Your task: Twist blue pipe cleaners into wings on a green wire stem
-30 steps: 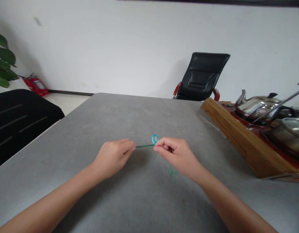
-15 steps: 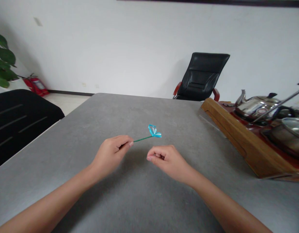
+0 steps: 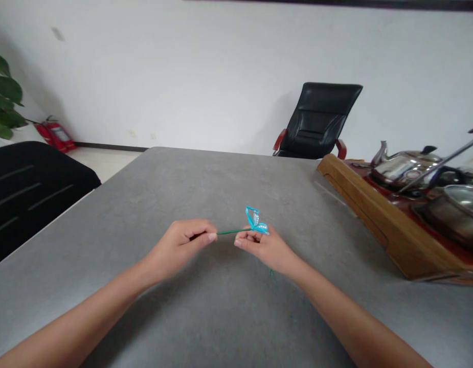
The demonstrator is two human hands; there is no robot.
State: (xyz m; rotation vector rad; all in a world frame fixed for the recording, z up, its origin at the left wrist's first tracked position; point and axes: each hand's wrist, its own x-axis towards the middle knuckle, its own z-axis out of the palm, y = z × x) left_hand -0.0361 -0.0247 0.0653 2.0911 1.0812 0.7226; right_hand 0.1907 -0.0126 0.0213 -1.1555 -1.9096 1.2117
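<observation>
Pinched by its thin green stem, a small craft flower (image 3: 255,225) with bright blue, white-beaded petals points to the right. My left hand (image 3: 186,240) is closed on the left end of that stem, thumb on top. My right hand (image 3: 267,250) is curled closed just beneath the petals, which overlap it in view; whether it touches the stem I cannot tell. What its fingers hold is hidden. Some faint green strands (image 3: 272,276) show below the right palm. Both hands are above the grey table (image 3: 205,179).
On the right stands a wooden tea tray (image 3: 374,230) with a steel kettle (image 3: 408,168) and a glass-lidded pot (image 3: 458,209). A black chair (image 3: 320,120) is behind the table. Another dark chair (image 3: 37,189), a plant (image 3: 4,94) and red fire extinguishers (image 3: 55,135) are at left.
My left hand has moved slightly right and down, bringing the flower's petals over my right hand. Green strands now show under the right hand.
</observation>
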